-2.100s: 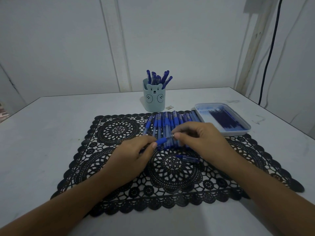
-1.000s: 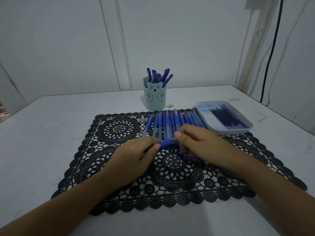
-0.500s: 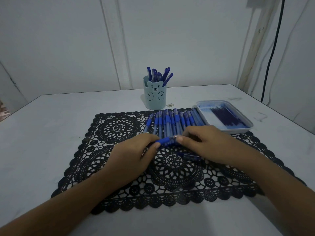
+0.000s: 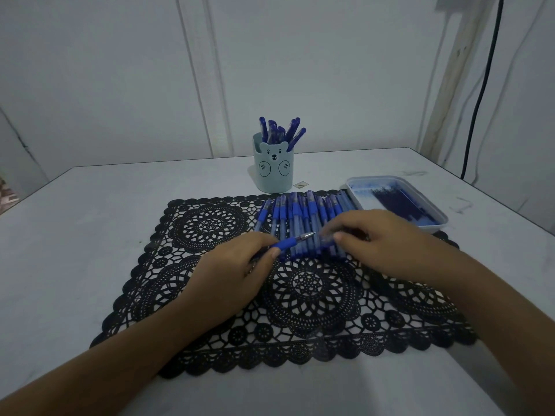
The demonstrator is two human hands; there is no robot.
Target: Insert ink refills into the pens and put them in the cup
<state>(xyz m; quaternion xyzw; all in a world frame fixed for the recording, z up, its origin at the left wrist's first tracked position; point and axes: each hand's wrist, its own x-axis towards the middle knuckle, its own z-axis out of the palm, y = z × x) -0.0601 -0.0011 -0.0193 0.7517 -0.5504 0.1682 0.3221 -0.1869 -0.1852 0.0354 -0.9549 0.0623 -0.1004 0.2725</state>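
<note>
"What's in your hands?"

"My left hand (image 4: 237, 265) grips one pen (image 4: 292, 242) around its blue grip, with the metal tip pointing right, bare and in the air. My right hand (image 4: 378, 244) hovers just beside that tip, fingers curled down over the row of pens (image 4: 300, 217). Whether it pinches anything, I cannot tell."

"So what worries you?"

"That bare tip. If I swing it sideways it may ink my right fingers or jab the barrels beneath it. My right fingers are also so close to the row that a careless drag would roll those pens across the lace mat (image 4: 309, 295), and I'd lose track of which ones already have ink."

"And further out?"

"The cup (image 4: 273, 172) stands behind the row, already crowded with finished pens (image 4: 282, 132) leaning outward. If I reach over, my wrist could sweep the row, or a hard drop could tip the cup, which looks light. The tray (image 4: 441, 226) of refills (image 4: 402, 202) sits right against the row's right end, so a shove there could push it toward the worktop (image 4: 75, 235) edge."
</note>
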